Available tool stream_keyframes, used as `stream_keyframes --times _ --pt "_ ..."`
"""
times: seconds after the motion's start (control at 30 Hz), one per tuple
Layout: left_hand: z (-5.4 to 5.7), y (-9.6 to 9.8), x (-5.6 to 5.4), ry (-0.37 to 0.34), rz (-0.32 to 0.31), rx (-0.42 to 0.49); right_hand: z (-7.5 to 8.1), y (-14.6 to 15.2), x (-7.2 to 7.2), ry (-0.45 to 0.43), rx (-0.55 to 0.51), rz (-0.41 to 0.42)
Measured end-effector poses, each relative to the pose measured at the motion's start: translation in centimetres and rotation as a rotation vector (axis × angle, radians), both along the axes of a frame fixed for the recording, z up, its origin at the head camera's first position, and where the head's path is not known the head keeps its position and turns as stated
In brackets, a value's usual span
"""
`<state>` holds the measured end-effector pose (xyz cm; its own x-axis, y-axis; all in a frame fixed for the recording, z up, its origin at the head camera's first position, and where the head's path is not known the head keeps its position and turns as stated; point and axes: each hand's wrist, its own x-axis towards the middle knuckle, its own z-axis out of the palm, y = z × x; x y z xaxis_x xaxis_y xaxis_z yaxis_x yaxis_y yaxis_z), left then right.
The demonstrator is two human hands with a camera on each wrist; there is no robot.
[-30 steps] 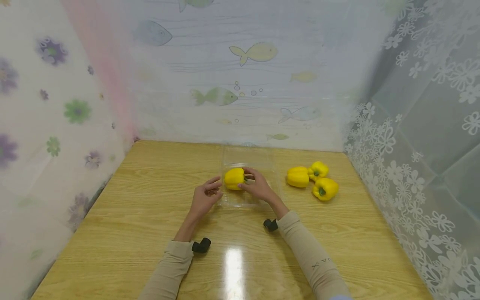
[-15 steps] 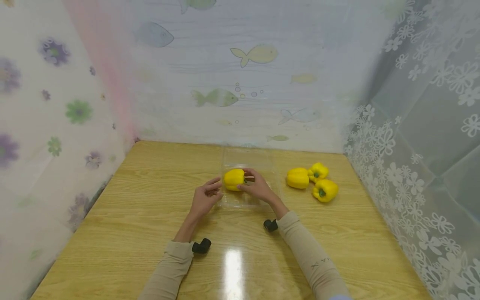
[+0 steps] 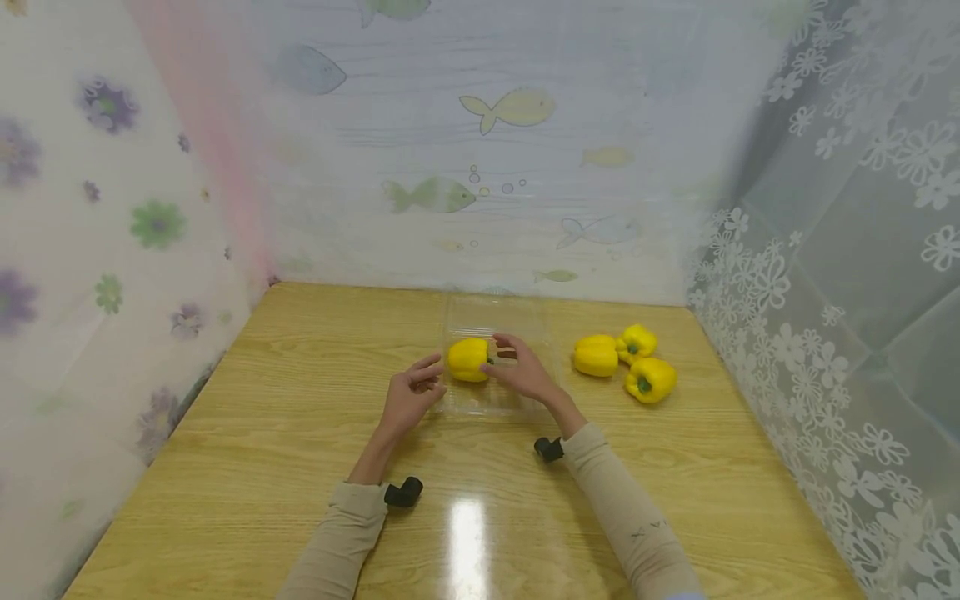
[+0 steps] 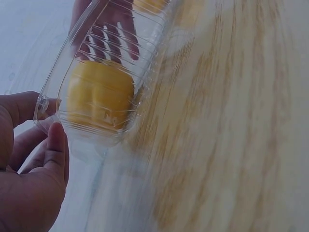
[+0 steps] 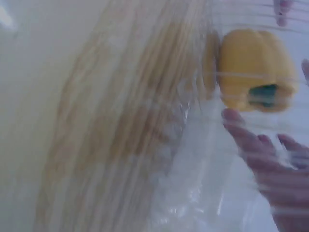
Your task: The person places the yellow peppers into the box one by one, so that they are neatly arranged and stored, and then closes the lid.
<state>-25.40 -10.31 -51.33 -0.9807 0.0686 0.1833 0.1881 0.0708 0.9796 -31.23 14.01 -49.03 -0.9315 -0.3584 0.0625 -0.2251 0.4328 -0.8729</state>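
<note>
A clear plastic clamshell box point(image 3: 498, 312) with ribbed walls lies on the table, its lid folded back. Inside it, toward the left end, rests a yellow bell pepper point(image 3: 468, 360) on its side, green stem facing right. My left hand point(image 3: 408, 398) pinches the box's left rim point(image 4: 42, 104) between thumb and fingers, as the left wrist view shows. Over the box, my right hand point(image 3: 525, 373) holds its fingers loosely spread close to the stem end, gripping nothing. The right wrist view shows the pepper point(image 5: 253, 63) and that hand point(image 5: 270, 169) blurred through the plastic.
Three more yellow bell peppers lie together to the right of the box: one at the left point(image 3: 596, 356), one behind point(image 3: 637, 342), one in front point(image 3: 651, 381). The wooden table point(image 3: 315, 350) meets a fish-patterned curtain point(image 3: 420, 250) at the back.
My right hand has let go of the pepper and drawn back slightly to the right. The pepper stays in the box. My left hand has kept its place at the rim.
</note>
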Motion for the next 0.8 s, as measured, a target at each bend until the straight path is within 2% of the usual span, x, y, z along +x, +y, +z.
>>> stream_keyframes --times 0.2,0.37,0.5,0.6,0.7,0.8 --pt "-0.1 0.0 0.0 -0.008 -0.002 0.003 0.5 1.2 0.2 0.046 0.003 -0.017" --pt "-0.2 -0.1 0.1 -0.006 0.001 0.009 0.9 2.4 0.3 0.131 -0.015 -0.057" --pt "-0.3 -0.2 0.1 -0.008 0.0 0.005 1.1 3.7 0.5 0.173 -0.094 -0.093" --pt "-0.3 -0.2 0.1 -0.012 0.001 0.003 1.4 4.8 0.7 0.165 -0.175 -0.111" --pt "-0.3 -0.1 0.1 -0.014 -0.002 0.011 2.8 5.7 1.6 0.155 -0.221 -0.143" --pt "-0.4 -0.1 0.0 -0.014 -0.005 0.014 2.4 7.0 1.7 0.196 -0.254 -0.201"
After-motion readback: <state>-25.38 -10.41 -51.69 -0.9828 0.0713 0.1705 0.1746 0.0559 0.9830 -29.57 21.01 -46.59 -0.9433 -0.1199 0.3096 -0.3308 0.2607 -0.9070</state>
